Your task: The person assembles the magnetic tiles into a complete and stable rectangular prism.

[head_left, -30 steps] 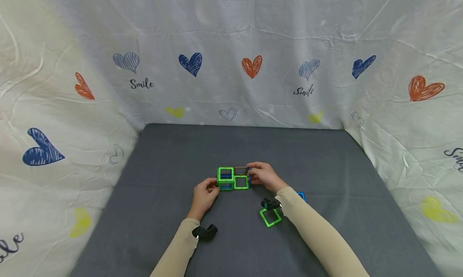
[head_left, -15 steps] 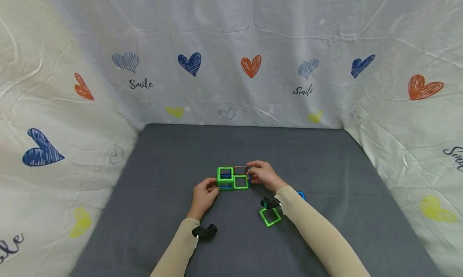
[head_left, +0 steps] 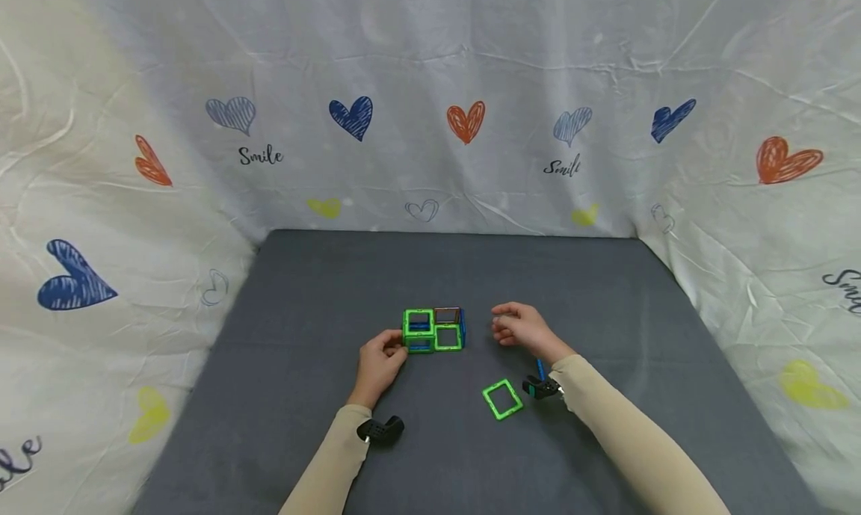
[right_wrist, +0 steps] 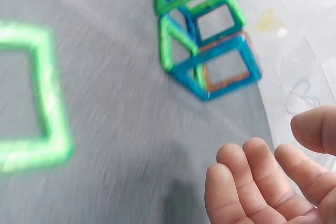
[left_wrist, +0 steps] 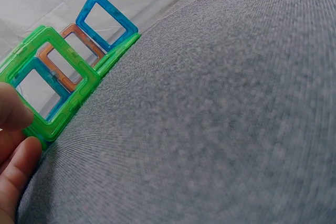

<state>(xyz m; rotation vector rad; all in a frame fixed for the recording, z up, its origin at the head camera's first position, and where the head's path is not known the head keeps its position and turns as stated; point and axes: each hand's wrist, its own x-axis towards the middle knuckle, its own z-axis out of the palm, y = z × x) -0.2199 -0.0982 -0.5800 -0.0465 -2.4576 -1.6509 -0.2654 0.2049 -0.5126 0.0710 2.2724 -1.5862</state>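
Observation:
Green, blue and orange-brown magnetic tiles form a joined structure (head_left: 419,334) on the dark cloth. Its left part is a cube with a green front tile (left_wrist: 79,100); on the right, an upright blue tile (right_wrist: 231,88) and an orange-brown tile (left_wrist: 89,40) stand along a low green one. My left hand (head_left: 379,362) holds the cube's left side, thumb by the green frame and fingers at its lower edge. To the right of the structure and apart from it, my right hand (head_left: 528,328) has loosely bent fingers and an empty palm.
A loose green square tile (head_left: 510,412) lies on the cloth in front of the structure, to the right. Beside it a blue tile (head_left: 541,370) is partly hidden by the right wrist. A white curtain (head_left: 397,164) printed with hearts rises behind the table.
My right hand has let go of the structure's right end and moved right, away from the blue tile. The left hand and the structure have stayed in place.

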